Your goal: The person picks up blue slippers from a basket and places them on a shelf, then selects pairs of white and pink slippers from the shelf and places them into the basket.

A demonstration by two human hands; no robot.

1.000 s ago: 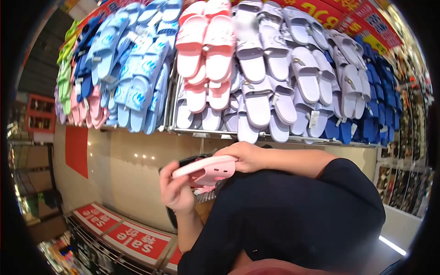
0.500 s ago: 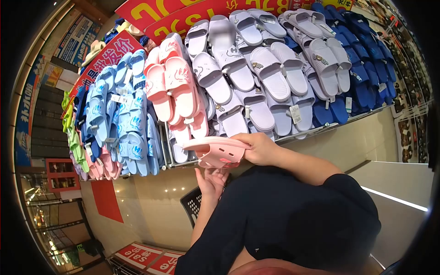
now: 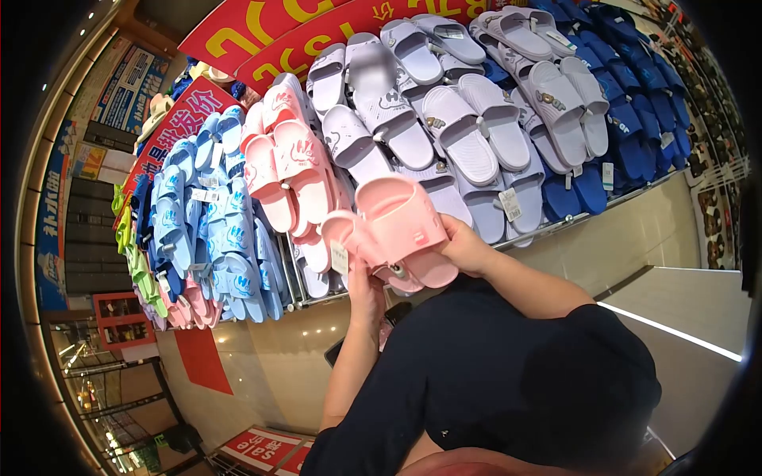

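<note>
A pair of pink slippers (image 3: 401,218) is held up in front of my chest, heels towards me and straps facing up. My right hand (image 3: 464,247) grips the right-hand slipper along its outer side, fingers closed. At the left slipper, my left hand (image 3: 365,287) is closed on its lower side, beside a white tag (image 3: 340,257); some of its fingers are hidden behind the slipper. Just beyond, pink slippers with printed straps (image 3: 294,170) and pale lilac slippers (image 3: 468,135) hang on the rack.
Light blue slippers (image 3: 230,238) hang on the left, dark blue ones (image 3: 635,111) on the right. A metal rail (image 3: 548,228) runs along the rack's front edge. Red price signs (image 3: 294,47) stand behind. A red sale sign (image 3: 254,446) is low on the left.
The pink slippers have been turned from side-on to show their straps and insoles, and raised slightly. My left hand has moved up from below, from open to closed on the left slipper.
</note>
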